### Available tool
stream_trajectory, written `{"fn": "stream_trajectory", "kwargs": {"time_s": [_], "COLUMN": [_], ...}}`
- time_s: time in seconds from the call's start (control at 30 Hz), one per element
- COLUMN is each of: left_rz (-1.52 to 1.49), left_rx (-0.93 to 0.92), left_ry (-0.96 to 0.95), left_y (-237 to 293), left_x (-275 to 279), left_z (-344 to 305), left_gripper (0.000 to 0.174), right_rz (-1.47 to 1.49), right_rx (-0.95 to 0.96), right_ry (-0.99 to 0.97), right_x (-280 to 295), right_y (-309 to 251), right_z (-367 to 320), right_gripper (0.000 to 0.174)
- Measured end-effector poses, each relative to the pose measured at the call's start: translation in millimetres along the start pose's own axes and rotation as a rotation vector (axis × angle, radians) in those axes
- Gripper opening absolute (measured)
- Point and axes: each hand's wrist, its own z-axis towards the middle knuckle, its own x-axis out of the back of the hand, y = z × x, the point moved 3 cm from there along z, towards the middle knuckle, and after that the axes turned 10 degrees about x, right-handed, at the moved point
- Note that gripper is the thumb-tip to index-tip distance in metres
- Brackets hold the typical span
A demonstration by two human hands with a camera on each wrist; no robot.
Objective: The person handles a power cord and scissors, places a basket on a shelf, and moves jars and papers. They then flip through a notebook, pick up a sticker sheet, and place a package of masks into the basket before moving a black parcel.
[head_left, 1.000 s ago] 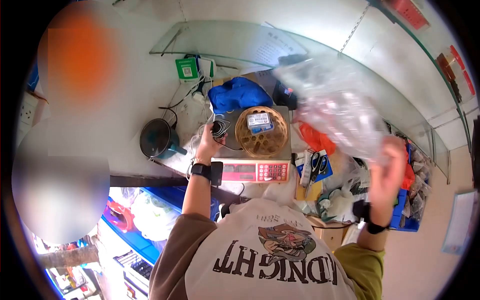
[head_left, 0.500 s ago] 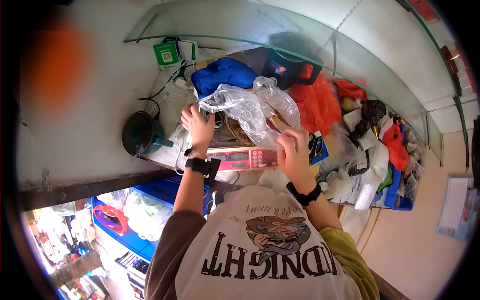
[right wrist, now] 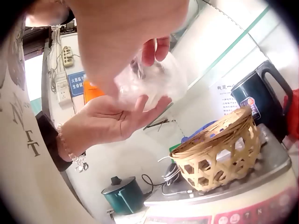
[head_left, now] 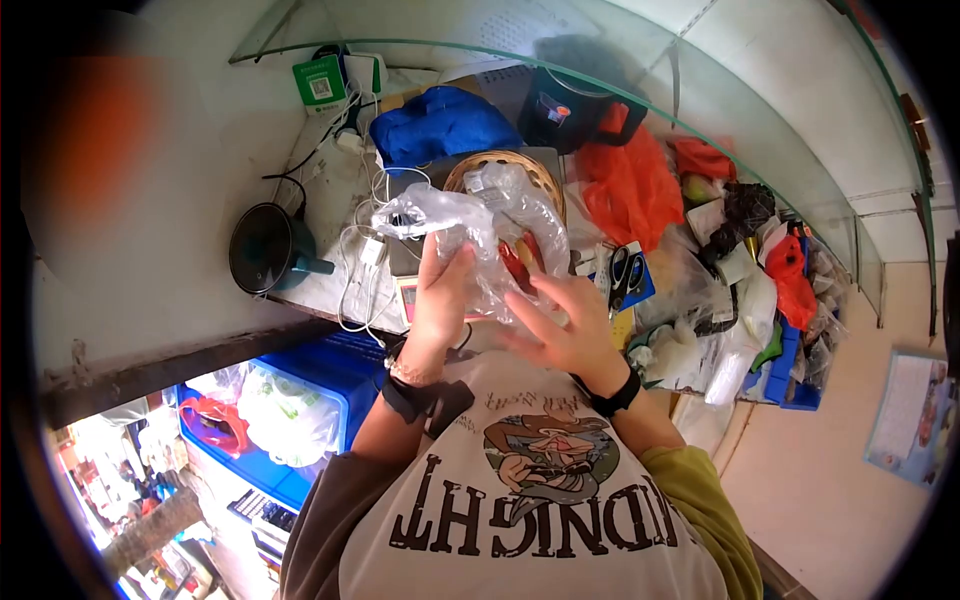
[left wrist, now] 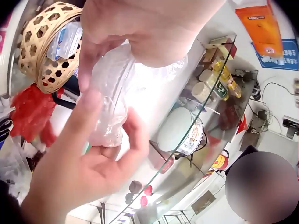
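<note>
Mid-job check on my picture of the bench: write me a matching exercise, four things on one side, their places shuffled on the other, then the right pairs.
Things
1. Wicker basket
2. Clear plastic bag
3. Lidded pot
4. Scissors

Places
A. On a blue card, to the right of the scale
B. Between the left hand and the right hand
C. Standing on the scale
D. At the person's left, beyond the white cables

Right pairs: 1-C, 2-B, 3-D, 4-A.
</note>
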Motion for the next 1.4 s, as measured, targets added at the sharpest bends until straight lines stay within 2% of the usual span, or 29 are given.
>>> {"fn": "stream_trajectory", "kwargs": {"time_s": [0.03,0.07,0.13,0.17,0.2,0.27,0.3,0.37,0.4,0.47,0.53,0.6,0.73,0.77,0.8,0.83,0.87,0.9,0.97,1.03,1.07,1.13,1.17,1.2,1.27,1.3,1.37,1.4], "left_rz": [-0.226,-0.226,-0.071,0.011,0.012,0.129,0.131,0.288,0.29,0.674,0.619,0.38,0.515,0.613,0.614,0.556,0.496,0.824,0.735,0.648,0.625,0.582,0.498,0.503,0.797,0.8,0.76,0.761], "left_rx": [0.155,0.157,0.192,0.214,0.216,0.229,0.231,0.11,0.112,0.308,0.312,0.306,0.267,0.4,0.4,0.323,0.245,0.208,0.259,0.308,0.309,0.312,0.381,0.383,0.392,0.39,0.107,0.104], "left_ry": [0.001,0.004,0.029,0.01,0.013,-0.004,-0.006,-0.206,-0.207,-0.308,-0.37,-0.472,-0.475,-0.481,-0.485,-0.565,-0.643,-0.736,-0.712,-0.683,-0.716,-0.783,-0.768,-0.768,-0.832,-0.838,-0.77,-0.772], "left_y": [3.8,9.4,12.9,8.0,9.3,13.4,11.7,10.8,11.6,9.0,18.8,5.2,9.0,15.9,7.2,-6.5,-15.2,-19.5,-21.5,-23.1,-25.2,-28.2,-25.9,-21.5,-15.7,-12.8,-1.9,-6.0], "left_x": [-0.8,-1.9,0.9,6.5,4.8,-0.7,-0.8,-6.3,-4.0,0.4,-4.3,-3.7,-11.1,-11.0,-9.7,-9.5,-9.8,-10.5,-14.9,-19.9,-23.5,-27.7,-28.2,-30.0,-35.9,-41.2,-51.5,-50.1], "left_z": [-5.7,-10.0,-17.4,-19.5,-22.7,-29.9,-31.9,-35.6,-37.3,-44.0,-52.4,-59.3,-59.2,-61.0,-57.8,-52.9,-48.0,-42.6,-47.0,-46.2,-44.2,-42.4,-45.5,-45.5,-44.2,-46.3,-50.0,-48.8], "left_gripper": [0.032,0.032,0.033,0.036,0.036,0.042,0.042,0.042,0.042,0.041,0.039,0.042,0.045,0.053,0.053,0.057,0.062,0.067,0.068,0.069,0.067,0.062,0.059,0.059,0.059,0.059,0.047,0.047], "right_rz": [0.084,0.088,-0.001,0.199,0.201,0.904,0.904,0.661,0.539,0.552,0.482,0.512,0.564,0.561,0.621,0.681,0.679,0.656,0.633,0.622,0.628,0.818,0.954,0.955,0.774,0.769,0.832,0.829], "right_rx": [0.018,0.015,-0.194,-0.404,-0.405,-0.868,-0.871,-0.83,-0.804,-0.842,-0.698,-0.659,-0.616,-0.618,-0.619,-0.619,-0.62,-0.585,-0.544,-0.338,-0.335,-0.595,-0.65,-0.65,-0.437,-0.438,-0.669,-0.668], "right_ry": [0.037,0.037,0.283,0.195,0.194,0.137,0.14,-0.075,-0.181,-0.149,-0.341,-0.362,-0.438,-0.436,-0.486,-0.536,-0.536,-0.499,-0.463,-0.429,-0.432,-0.198,-0.036,-0.031,-0.415,-0.411,-0.058,-0.057], "right_x": [6.8,10.4,24.6,25.8,24.2,6.0,6.5,5.0,5.2,12.5,14.9,12.2,14.6,16.3,16.7,16.5,16.0,14.8,15.0,25.8,30.2,47.4,44.4,42.7,38.1,31.4,19.1,19.1], "right_y": [-0.2,0.8,6.1,13.5,16.7,25.7,23.7,19.4,16.0,5.4,-4.0,-11.7,-13.1,-11.5,-11.4,-12.9,-14.8,-17.1,-15.0,-8.6,-5.0,2.3,-3.3,-5.1,-9.5,-5.2,11.0,12.8], "right_z": [-3.2,-6.9,-10.4,-9.5,-6.6,-11.5,-14.7,-23.7,-25.3,-23.5,-29.9,-33.6,-34.5,-32.0,-29.5,-29.1,-31.0,-32.9,-41.0,-43.5,-43.6,-24.4,-23.4,-18.2,-3.8,-5.1,-18.2,-22.0], "right_gripper": [0.043,0.043,0.072,0.071,0.071,0.061,0.061,0.047,0.041,0.036,0.033,0.03,0.031,0.031,0.031,0.031,0.031,0.033,0.037,0.045,0.045,0.045,0.047,0.047,0.043,0.043,0.028,0.028]}}
